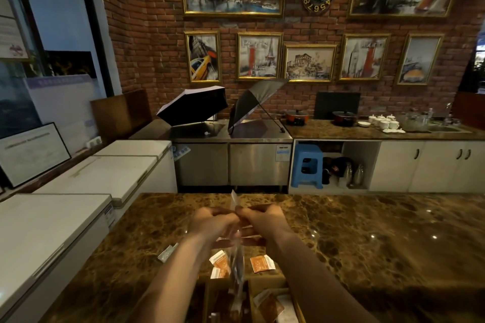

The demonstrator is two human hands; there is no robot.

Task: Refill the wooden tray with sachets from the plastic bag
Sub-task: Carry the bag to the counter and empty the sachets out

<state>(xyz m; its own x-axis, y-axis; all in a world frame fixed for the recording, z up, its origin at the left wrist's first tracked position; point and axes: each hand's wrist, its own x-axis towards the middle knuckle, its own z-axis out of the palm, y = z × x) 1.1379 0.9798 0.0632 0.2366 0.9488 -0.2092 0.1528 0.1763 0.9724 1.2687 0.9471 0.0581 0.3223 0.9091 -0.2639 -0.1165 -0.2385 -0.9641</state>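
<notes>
Both my hands are raised over the marble counter (367, 238) and pinch the top of a clear plastic bag (236, 265), which hangs down between them. My left hand (210, 223) grips the bag's left side and my right hand (259, 220) its right side. A white strip of the bag sticks up above my fingers. Orange sachets (261, 263) lie loose on the counter under the bag, with a grey-white sachet (165, 254) further left. The wooden tray (296, 304) sits at the bottom edge of the view with sachets in its compartments, partly hidden by my arms.
White chest freezers (78, 207) line the left side. Beyond the counter stand steel cabinets with two open umbrellas (194, 107), a blue stool (307, 165), and a back counter with pots and white cups (383, 120).
</notes>
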